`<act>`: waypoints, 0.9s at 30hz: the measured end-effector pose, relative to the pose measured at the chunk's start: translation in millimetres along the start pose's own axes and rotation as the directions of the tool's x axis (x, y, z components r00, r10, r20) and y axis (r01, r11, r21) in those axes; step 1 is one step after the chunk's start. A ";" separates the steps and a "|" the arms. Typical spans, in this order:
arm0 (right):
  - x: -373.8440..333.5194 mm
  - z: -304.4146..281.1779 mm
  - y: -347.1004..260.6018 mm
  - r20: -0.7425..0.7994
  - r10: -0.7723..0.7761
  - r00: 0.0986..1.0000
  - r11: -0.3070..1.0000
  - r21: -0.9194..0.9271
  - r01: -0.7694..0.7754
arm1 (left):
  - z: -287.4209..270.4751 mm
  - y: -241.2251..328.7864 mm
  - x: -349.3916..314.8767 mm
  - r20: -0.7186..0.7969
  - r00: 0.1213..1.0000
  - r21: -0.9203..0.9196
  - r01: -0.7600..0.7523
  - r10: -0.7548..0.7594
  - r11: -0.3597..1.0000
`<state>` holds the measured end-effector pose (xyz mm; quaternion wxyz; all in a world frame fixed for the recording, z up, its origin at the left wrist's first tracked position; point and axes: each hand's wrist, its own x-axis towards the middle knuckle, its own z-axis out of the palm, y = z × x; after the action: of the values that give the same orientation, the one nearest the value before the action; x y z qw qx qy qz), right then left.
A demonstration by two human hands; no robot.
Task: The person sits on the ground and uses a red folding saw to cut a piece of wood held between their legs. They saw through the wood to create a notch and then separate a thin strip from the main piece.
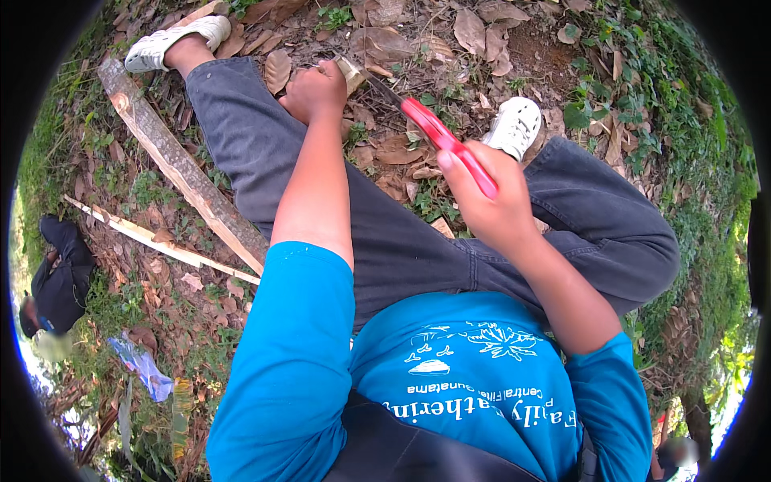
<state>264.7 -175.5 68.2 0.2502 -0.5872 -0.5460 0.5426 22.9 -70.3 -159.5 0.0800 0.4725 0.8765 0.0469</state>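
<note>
My right hand (494, 189) is closed round the red handle (440, 132) of a bladed tool. Its thin dark blade (381, 88) points up and left; whether it is a knife or a saw I cannot tell. The blade's far end meets a short piece of wood (352, 76) with a pale cut face. My left hand (316, 90) is closed in a fist on that wood, beside my left shin. Most of the piece is hidden behind the fingers.
A bark-covered log (173, 165) lies left of my outstretched left leg, with a split pale stick (152, 238) near it. Dry leaves (385, 44) cover the ground. A person in dark clothes (64, 277) is at the far left. Green plants (675, 88) grow on the right.
</note>
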 end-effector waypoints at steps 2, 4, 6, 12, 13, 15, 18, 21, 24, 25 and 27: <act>45.8 32.0 27.4 -0.035 -0.035 0.999 0.999 -0.029 0.034 | -4.1 4.8 0.7 0.057 0.998 -0.002 0.007 -0.007 1.000; 59.7 46.0 26.9 -0.046 -0.069 0.997 0.993 -0.102 0.064 | -3.5 11.5 7.3 0.097 0.995 0.006 0.004 -0.005 1.000; 52.2 44.7 21.9 -0.026 -0.044 0.999 0.993 -0.109 0.041 | -3.4 7.3 4.4 0.084 0.996 0.011 0.007 -0.008 1.000; -35.1 -26.3 -16.9 0.080 0.055 0.995 0.997 -0.054 -0.051 | 0.3 4.2 1.7 -0.007 1.000 -0.005 0.002 -0.002 1.000; -35.3 -28.8 -19.3 0.099 0.043 0.994 0.996 -0.081 -0.035 | 1.2 5.8 0.8 -0.021 1.000 -0.001 -0.004 0.004 1.000; -36.0 -33.5 -22.9 0.130 0.020 0.991 0.991 -0.134 -0.003 | 1.5 6.7 3.6 -0.013 1.000 -0.006 0.006 -0.006 1.000; -29.9 -19.2 -34.8 0.124 -0.028 0.992 0.992 -0.122 0.044 | 2.9 6.3 10.7 0.008 1.000 0.003 0.024 -0.024 1.000; -31.1 -24.3 -31.5 0.074 -0.007 0.997 0.996 -0.091 0.013 | 3.8 5.2 9.4 0.014 0.998 0.004 0.054 -0.054 0.999; -28.8 -34.8 -16.0 -0.048 -0.013 0.999 0.999 0.031 0.014 | 0.2 6.3 6.4 0.023 0.998 -0.011 0.065 -0.065 0.998; -26.8 -34.7 -15.3 -0.058 -0.039 0.998 0.998 0.043 0.042 | -0.7 6.7 6.6 0.022 0.998 -0.008 0.059 -0.059 0.998; -17.4 -30.9 -22.5 -0.078 -0.088 0.993 0.994 0.064 0.093 | -1.8 7.9 7.0 0.025 0.998 -0.004 0.051 -0.051 0.999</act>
<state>287.7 -175.9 103.4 0.3145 -0.5731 -0.5437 0.5264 25.3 -60.1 -157.2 0.0932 0.4505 0.8870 0.0411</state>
